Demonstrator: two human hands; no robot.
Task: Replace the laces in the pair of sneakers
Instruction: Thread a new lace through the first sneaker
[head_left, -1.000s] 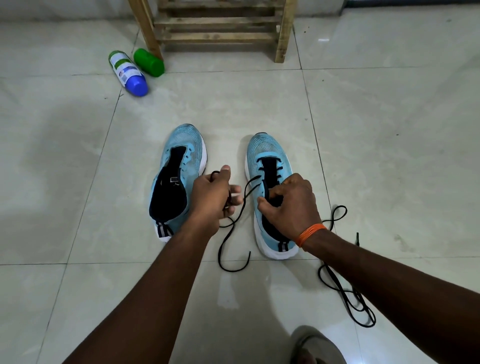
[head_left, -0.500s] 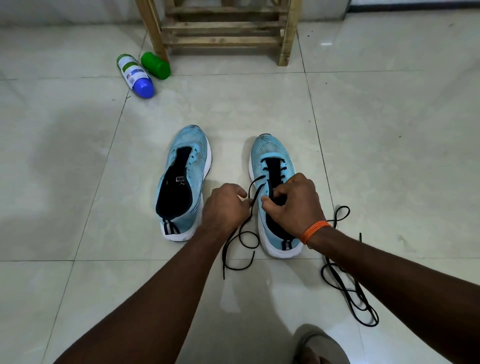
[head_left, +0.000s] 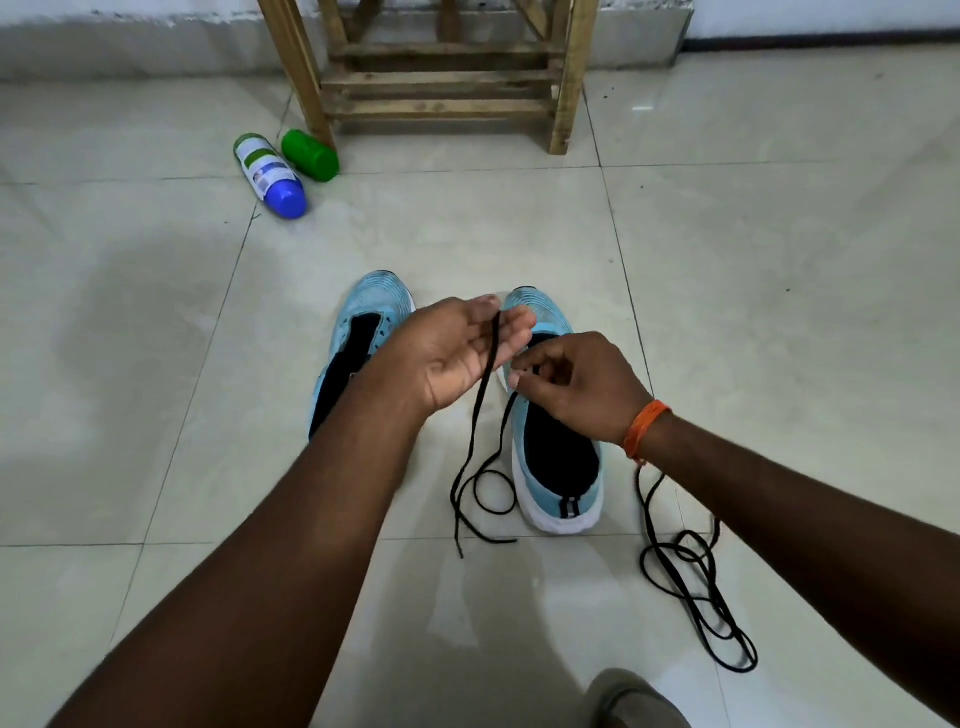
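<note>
The left hand (head_left: 457, 353) has lifted away from the floor since half a second ago and turned palm up. It now pinches the black lace (head_left: 482, 397) between thumb and fingertips, above the toe of the right sneaker (head_left: 558, 462). From that pinch the lace hangs down past the wrist and loops on the tiles (head_left: 779, 312) between the two forearms. The right hand (head_left: 576, 387) stays over the right sneaker's tongue, just beside the left hand, with its fingers curled and nipping the same lace near the eyelets. An orange band (head_left: 644, 428) circles its wrist. The left sneaker (head_left: 363, 338), unlaced, lies behind the left hand. A second lace (head_left: 696, 587) is tangled on the floor under the right forearm
</note>
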